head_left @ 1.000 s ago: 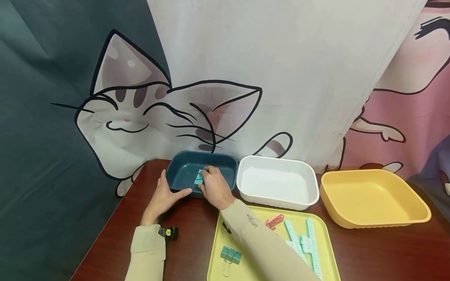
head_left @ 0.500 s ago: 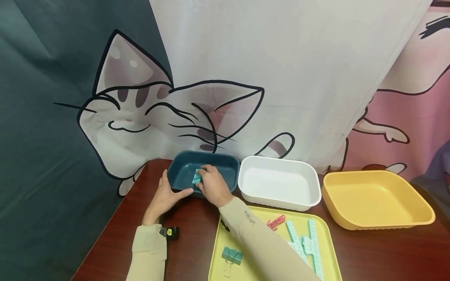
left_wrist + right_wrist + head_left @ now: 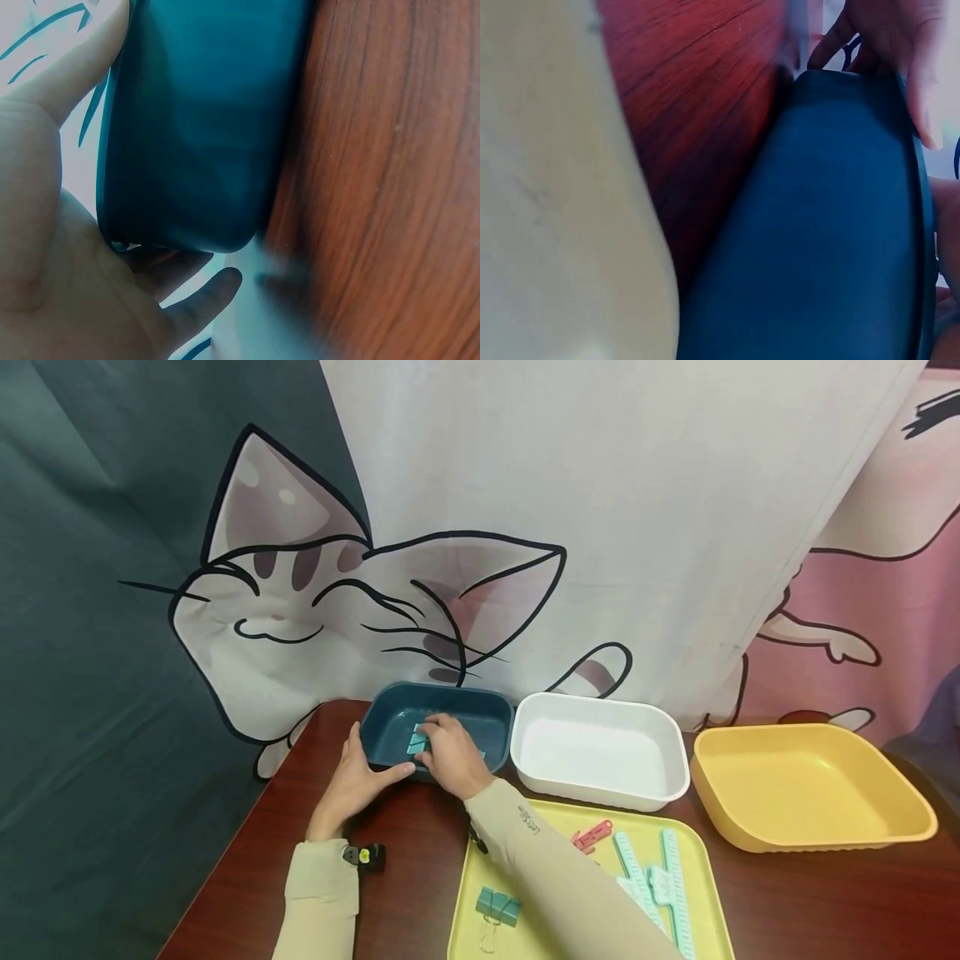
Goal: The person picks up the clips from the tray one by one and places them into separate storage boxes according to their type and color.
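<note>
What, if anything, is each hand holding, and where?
Left hand: blue bin, left end. Right hand: apparently a turquoise binder clip, by its right side.

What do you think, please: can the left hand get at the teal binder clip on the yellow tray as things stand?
Probably yes, once the left hand leaves the dark blue bin: the binder clip lies uncovered on the left of the yellow tray, and the right forearm clears it.

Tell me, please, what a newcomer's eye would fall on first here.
Probably the big cartoon cat on the backdrop. In front, the left hand touches the dark blue bin while the right hand holds a teal clip inside it. At far right sits a bright yellow bin.
</note>
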Tool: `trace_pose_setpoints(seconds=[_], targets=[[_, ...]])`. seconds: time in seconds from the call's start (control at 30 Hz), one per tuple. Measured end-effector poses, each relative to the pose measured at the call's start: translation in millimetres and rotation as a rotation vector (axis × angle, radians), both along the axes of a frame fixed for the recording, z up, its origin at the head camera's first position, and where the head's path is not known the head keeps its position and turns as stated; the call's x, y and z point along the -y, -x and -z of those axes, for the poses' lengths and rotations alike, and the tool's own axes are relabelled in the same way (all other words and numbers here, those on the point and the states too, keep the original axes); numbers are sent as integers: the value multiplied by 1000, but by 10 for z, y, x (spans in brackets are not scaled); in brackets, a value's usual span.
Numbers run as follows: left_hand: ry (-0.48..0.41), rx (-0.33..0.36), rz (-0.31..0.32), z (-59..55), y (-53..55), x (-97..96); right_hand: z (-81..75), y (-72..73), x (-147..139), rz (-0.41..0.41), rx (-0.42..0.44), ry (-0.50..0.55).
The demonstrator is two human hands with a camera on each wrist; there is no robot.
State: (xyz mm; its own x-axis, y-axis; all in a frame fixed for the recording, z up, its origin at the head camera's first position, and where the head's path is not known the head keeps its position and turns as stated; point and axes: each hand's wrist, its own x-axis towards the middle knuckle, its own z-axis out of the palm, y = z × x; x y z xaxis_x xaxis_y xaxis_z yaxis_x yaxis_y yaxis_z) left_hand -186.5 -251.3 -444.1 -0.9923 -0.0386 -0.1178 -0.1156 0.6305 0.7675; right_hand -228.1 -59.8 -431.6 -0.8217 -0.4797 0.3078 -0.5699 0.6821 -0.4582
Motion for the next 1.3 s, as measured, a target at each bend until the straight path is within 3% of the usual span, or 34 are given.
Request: trace_pose_setpoints(seconds=[0.37, 0.9, 1.3], targets=[[-4, -8, 2, 8, 3, 7, 28, 50, -10, -8, 14, -7], [-13, -11, 2, 24, 15, 14, -30, 141, -13, 10, 253, 15], [-8, -11, 1, 16, 0, 3, -31, 203, 13, 14, 316, -50]])
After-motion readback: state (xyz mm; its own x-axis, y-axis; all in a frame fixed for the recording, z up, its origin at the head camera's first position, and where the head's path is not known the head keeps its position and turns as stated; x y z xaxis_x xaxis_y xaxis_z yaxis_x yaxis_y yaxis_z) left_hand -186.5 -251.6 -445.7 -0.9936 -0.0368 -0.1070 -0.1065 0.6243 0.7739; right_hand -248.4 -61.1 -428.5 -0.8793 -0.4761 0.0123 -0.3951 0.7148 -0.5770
